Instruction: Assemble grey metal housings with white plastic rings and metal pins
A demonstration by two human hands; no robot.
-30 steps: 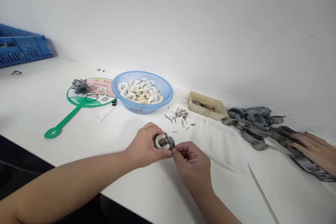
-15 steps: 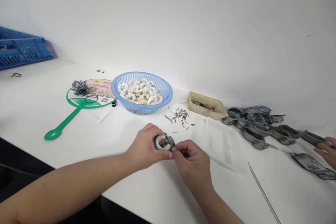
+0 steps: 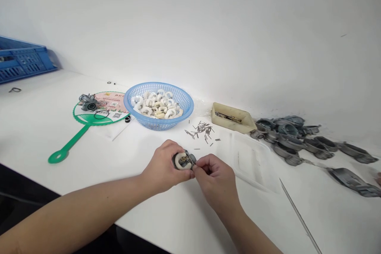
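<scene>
My left hand [image 3: 163,166] is closed round a small grey metal part with a white ring-shaped piece on top [image 3: 183,160], held just above the white table [image 3: 44,127]. My right hand [image 3: 216,180] is pinched at the part's right edge; what its fingertips hold is too small to make out. Loose small metal pins [image 3: 201,131] lie scattered just behind the hands. Behind them, a blue plastic basket [image 3: 158,104] holds several white ring-shaped pieces.
A green hand fan [image 3: 89,121] with a grey metal part and a black ring on it lies at the left. A beige tray [image 3: 232,118], a clear plastic lid [image 3: 253,162], a pile of grey metal housings [image 3: 297,137] and a thin rod [image 3: 299,216] lie right. A blue crate [image 3: 20,58] stands far left.
Another person's hand at the right edge has withdrawn from the grey housings and is nearly out of view. My own hands stay on the part, shifted slightly left.
</scene>
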